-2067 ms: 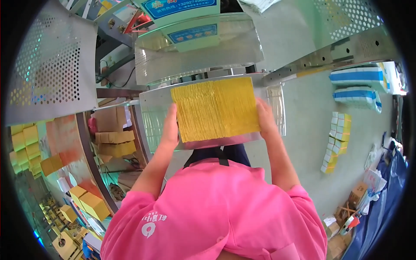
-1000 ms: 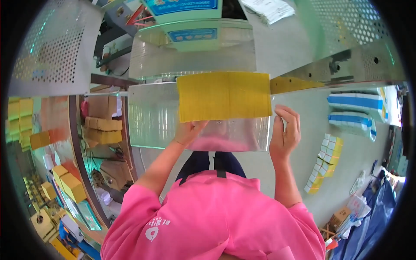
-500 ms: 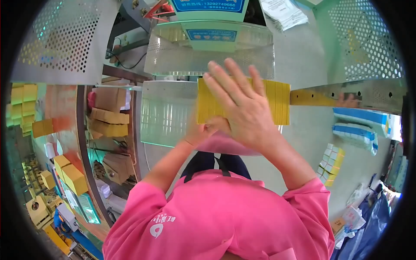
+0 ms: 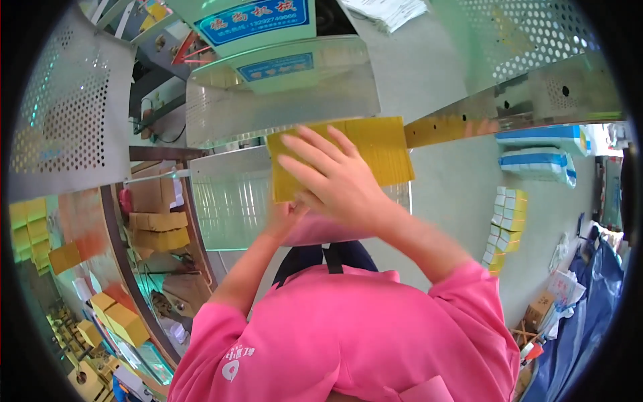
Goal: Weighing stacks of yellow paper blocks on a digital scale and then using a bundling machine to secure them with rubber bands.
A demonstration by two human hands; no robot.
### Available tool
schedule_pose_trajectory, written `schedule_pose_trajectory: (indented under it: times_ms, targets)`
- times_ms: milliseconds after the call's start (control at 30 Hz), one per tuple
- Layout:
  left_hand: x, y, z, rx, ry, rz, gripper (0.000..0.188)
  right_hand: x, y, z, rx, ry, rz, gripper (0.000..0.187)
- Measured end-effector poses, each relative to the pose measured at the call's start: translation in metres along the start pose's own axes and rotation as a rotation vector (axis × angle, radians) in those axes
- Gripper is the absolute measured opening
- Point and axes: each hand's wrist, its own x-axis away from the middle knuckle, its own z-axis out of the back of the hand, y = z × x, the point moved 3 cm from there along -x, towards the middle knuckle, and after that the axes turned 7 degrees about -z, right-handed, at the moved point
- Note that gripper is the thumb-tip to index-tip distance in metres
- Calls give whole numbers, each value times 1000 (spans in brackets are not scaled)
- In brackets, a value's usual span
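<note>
A row of thin yellow slabs packed side by side, like bundled paper [image 4: 375, 151], lies on the metal ledge in front of me. My right hand [image 4: 328, 174] rests over its left part, palm down, with the fingers stretched and spread. At the near left corner of the yellow row is my left hand [image 4: 284, 218]. It is blurred and partly covered by my right hand, and its fingers look curled, but whether they grip the bundle is hidden.
A shiny metal plate [image 4: 228, 201] lies left of the yellow row, and a metal rail [image 4: 495, 110] runs off to the right. Behind stands a green machine [image 4: 248, 53]. Yellow blocks [image 4: 127, 323] sit on the left bench; banded stacks [image 4: 506, 221] stand on the floor at right.
My view has turned, so the ledge and rail now look tilted. My right hand has come down and left across the yellow row. My left hand stays at its near left corner.
</note>
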Motion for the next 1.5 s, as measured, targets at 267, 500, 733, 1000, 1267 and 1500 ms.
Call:
schedule_pose_trajectory:
  times_ms: [267,500,733,1000,1267,1500]
  targets:
    - [-3,-10,3,-162,-103,-99,30,168,106,8,-686,584,-776,35]
    - [-25,37,19,114,89,-60,32,141,114,-39,-965,391,-820,28]
    - [-30,79,71,113,-11,348,43,103,79,-2,-460,165,-912,29]
    - [0,19,74,174,-123,663,66,128,113,-41,-638,75,-948,35]
    - [14,-2,74,243,144,803,67,147,135,-61,-1002,207,-1047,41]
    - [29,-27,46,722,326,550,55,140,118,-69,-1170,243,-862,41]
